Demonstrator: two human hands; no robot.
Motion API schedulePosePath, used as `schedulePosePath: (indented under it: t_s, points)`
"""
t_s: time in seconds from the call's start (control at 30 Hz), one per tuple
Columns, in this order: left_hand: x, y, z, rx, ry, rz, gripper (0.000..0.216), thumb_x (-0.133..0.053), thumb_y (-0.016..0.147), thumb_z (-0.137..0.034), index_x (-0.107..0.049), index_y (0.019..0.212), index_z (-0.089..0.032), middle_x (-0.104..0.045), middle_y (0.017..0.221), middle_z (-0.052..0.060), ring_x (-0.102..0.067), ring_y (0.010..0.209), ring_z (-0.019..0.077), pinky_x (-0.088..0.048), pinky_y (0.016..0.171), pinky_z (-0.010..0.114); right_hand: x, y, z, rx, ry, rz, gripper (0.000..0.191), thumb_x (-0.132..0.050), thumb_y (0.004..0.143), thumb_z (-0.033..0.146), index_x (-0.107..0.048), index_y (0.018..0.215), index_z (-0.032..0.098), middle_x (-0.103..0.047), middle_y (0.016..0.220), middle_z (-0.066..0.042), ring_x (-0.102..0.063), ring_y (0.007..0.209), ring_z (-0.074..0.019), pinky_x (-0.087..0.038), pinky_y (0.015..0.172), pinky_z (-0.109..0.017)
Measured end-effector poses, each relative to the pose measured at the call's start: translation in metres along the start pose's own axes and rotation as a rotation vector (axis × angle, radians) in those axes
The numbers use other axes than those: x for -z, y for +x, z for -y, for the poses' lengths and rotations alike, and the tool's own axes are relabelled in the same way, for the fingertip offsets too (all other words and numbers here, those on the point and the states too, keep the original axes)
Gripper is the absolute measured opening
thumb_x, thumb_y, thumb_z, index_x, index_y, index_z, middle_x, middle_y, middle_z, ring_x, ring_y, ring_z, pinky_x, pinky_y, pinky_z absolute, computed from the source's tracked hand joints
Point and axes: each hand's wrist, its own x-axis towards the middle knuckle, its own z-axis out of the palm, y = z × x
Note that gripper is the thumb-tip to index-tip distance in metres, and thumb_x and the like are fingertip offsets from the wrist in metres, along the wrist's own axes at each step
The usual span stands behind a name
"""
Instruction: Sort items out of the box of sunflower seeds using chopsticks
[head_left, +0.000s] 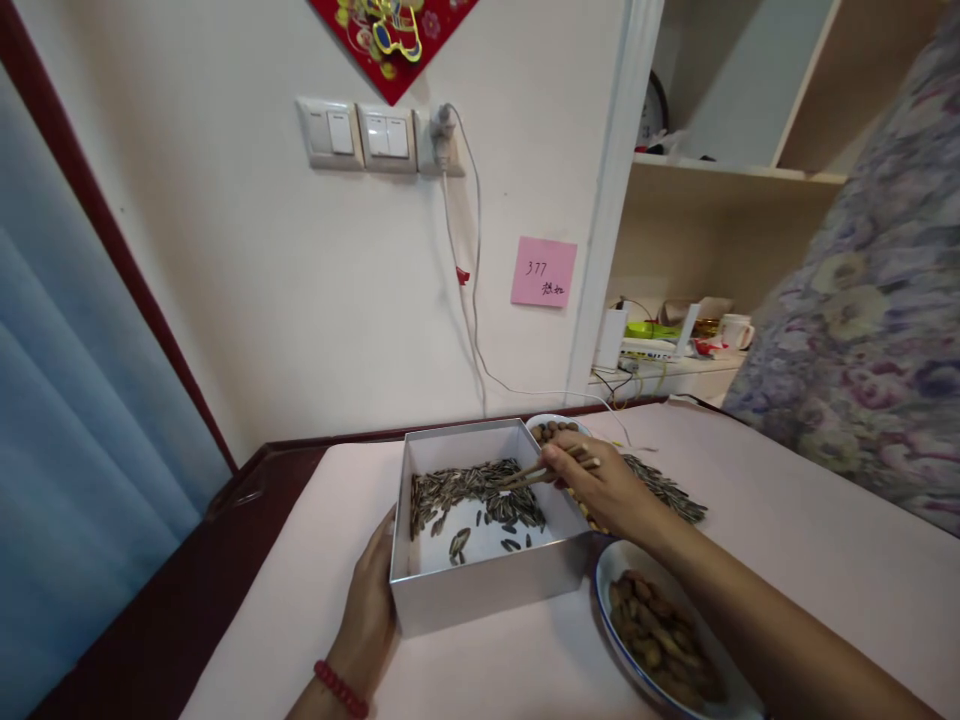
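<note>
A white cardboard box [480, 585] sits on the table with several striped sunflower seeds [469, 490] heaped at its far side. My left hand [371, 605] grips the box's near left corner. My right hand [604, 485] reaches over the box's right wall, shut on a pair of wooden chopsticks [536, 473] whose tips touch the seeds. A red bead bracelet [341, 688] is on my left wrist.
A blue-rimmed white bowl of brown nuts [652, 630] stands near right. A second bowl of nuts [553, 428] is behind the box. Loose seeds [667, 488] lie right of my hand. The pink tablecloth [810, 540] covers a dark wood table. A floral cloth [870, 320] hangs at right.
</note>
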Motion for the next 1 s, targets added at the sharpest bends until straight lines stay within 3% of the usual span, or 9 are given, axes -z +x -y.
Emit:
schedulePosePath:
  t_s: [0.13, 0.33, 0.5, 0.63, 0.73, 0.83, 1.0]
  points:
    - [0.003, 0.000, 0.003, -0.018, 0.002, 0.032, 0.060, -0.067, 0.079, -0.042, -0.054, 0.133, -0.019, -0.063, 0.126, 0.010, -0.062, 0.112, 0.0282, -0.046, 0.099, 0.039, -0.017, 0.010, -0.012, -0.002, -0.030, 0.045, 0.036, -0.047, 0.093, 0.049, -0.059, 0.078, 0.019, -0.058, 0.073, -0.002, -0.054, 0.068, -0.0151, -0.045, 0.061, -0.027]
    - [0.005, 0.002, 0.003, 0.000, -0.006, 0.010, 0.061, -0.067, 0.078, -0.044, -0.055, 0.132, -0.019, -0.066, 0.121, 0.011, -0.064, 0.106, 0.0278, -0.047, 0.098, 0.039, -0.023, 0.012, -0.017, 0.001, -0.047, 0.049, 0.037, -0.044, 0.095, 0.048, -0.058, 0.077, 0.018, -0.057, 0.073, -0.002, -0.053, 0.070, -0.0152, -0.045, 0.062, -0.027]
    - [0.003, 0.002, 0.003, 0.004, -0.028, 0.011, 0.061, -0.069, 0.077, -0.042, -0.055, 0.132, -0.020, -0.067, 0.119, 0.010, -0.065, 0.105, 0.0271, -0.047, 0.097, 0.039, -0.018, 0.007, -0.012, 0.008, -0.028, 0.010, 0.037, -0.045, 0.094, 0.048, -0.059, 0.076, 0.018, -0.056, 0.071, -0.002, -0.053, 0.067, -0.0153, -0.046, 0.059, -0.027]
    - [0.001, 0.001, 0.001, -0.004, -0.017, 0.011, 0.062, -0.070, 0.076, -0.042, -0.056, 0.131, -0.017, -0.068, 0.117, 0.011, -0.065, 0.105, 0.0292, -0.048, 0.096, 0.042, 0.000, -0.004, 0.007, 0.005, 0.021, -0.054, 0.038, -0.045, 0.094, 0.048, -0.061, 0.077, 0.018, -0.059, 0.073, -0.002, -0.056, 0.068, -0.0155, -0.048, 0.061, -0.028]
    - [0.001, 0.001, 0.000, -0.003, -0.011, 0.004, 0.063, -0.071, 0.075, -0.042, -0.057, 0.130, -0.016, -0.069, 0.115, 0.011, -0.065, 0.105, 0.0298, -0.049, 0.096, 0.042, 0.023, -0.015, 0.022, 0.000, 0.064, -0.148, 0.037, -0.046, 0.094, 0.048, -0.063, 0.082, 0.018, -0.063, 0.077, -0.004, -0.060, 0.071, -0.0166, -0.050, 0.064, -0.028]
    - [0.000, 0.000, 0.000, 0.006, -0.005, -0.022, 0.061, -0.071, 0.074, -0.039, -0.057, 0.130, -0.018, -0.070, 0.113, 0.008, -0.065, 0.106, 0.0289, -0.049, 0.097, 0.040, 0.051, -0.025, 0.030, 0.013, 0.101, -0.352, 0.034, -0.052, 0.092, 0.048, -0.065, 0.084, 0.018, -0.065, 0.081, -0.005, -0.063, 0.073, -0.0182, -0.053, 0.067, -0.030]
    - [-0.004, -0.002, -0.003, 0.058, -0.027, -0.033, 0.058, -0.070, 0.076, -0.037, -0.057, 0.130, -0.021, -0.069, 0.116, 0.006, -0.065, 0.105, 0.0271, -0.051, 0.095, 0.038, 0.091, -0.043, 0.014, 0.013, 0.072, -0.667, 0.033, -0.059, 0.087, 0.051, -0.067, 0.085, 0.019, -0.065, 0.084, -0.006, -0.064, 0.072, -0.0193, -0.056, 0.065, -0.033]
